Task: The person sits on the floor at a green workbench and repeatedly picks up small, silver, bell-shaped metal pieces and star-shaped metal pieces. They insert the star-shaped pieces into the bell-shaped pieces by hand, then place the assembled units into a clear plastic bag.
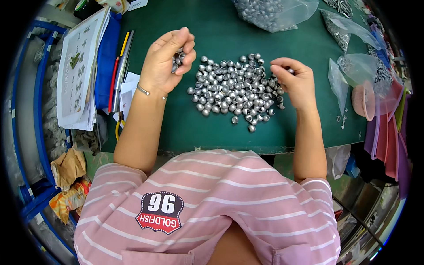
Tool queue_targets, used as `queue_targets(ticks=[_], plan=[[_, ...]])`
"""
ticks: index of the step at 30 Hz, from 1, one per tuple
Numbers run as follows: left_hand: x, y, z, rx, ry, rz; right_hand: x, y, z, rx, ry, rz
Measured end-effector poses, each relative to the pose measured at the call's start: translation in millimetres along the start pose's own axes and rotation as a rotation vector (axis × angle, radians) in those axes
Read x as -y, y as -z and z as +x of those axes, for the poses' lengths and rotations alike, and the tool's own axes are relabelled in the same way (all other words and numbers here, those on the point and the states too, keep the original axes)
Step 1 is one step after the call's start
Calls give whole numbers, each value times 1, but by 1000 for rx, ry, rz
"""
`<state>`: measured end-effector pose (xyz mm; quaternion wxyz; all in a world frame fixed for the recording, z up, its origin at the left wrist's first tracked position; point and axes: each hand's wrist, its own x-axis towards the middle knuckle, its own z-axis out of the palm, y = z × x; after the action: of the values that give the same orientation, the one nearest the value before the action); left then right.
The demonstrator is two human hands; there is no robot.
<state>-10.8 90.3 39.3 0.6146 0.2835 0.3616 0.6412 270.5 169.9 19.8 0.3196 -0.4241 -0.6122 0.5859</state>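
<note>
A spread of small silver-grey metal balls (pixel 232 86), many with an open notch, lies on the green tabletop (pixel 185 132) in front of me. My left hand (pixel 163 59) is raised at the left of the spread, palm turned inward. Its fingers curl round several of the same metal balls (pixel 177 61). At the right edge of the spread, my right hand (pixel 298 84) is closed in a pinch. One metal ball (pixel 290 71) shows between its thumb and fingers. Part of that ball is hidden by the fingers.
A clear bag of similar balls (pixel 265 13) sits at the far edge. To the right lie more plastic bags (pixel 338 33) and a pink round container (pixel 363 100). On the left are papers (pixel 79 70), a red pencil (pixel 113 84), yellow-handled scissors (pixel 118 128) and a blue rack (pixel 39 106).
</note>
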Motion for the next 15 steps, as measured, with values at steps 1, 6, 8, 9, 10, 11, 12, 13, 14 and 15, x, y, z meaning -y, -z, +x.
queue_targets(ticks=[1, 6, 8, 9, 10, 11, 12, 13, 14, 15], plan=[[-3, -3, -3, -71, -9, 216, -1, -8, 1, -13, 125, -249], [17, -7, 0, -23, -142, 990, 1, -27, 2, -13, 258, -816], [20, -15, -2, 33, -207, 1184, 0, -25, 2, 9, 291, -852], [25, -18, -2, 75, -229, 1239, 0, -25, 2, 23, 295, -880], [29, -21, -1, 118, -251, 1294, 1, -25, 1, 37, 299, -908], [31, -24, -1, 195, -255, 1370, -1, -23, 1, 25, 306, -855], [36, -26, 0, 252, -265, 1418, -4, -21, 3, 13, 318, -804], [40, -27, 0, 288, -217, 1471, -4, -19, 4, 2, 330, -754], [43, -30, -2, 323, -168, 1522, 0, -17, 2, 17, 160, -450], [42, -37, -4, 341, -81, 1588, 4, -15, -4, 27, -10, -147]])
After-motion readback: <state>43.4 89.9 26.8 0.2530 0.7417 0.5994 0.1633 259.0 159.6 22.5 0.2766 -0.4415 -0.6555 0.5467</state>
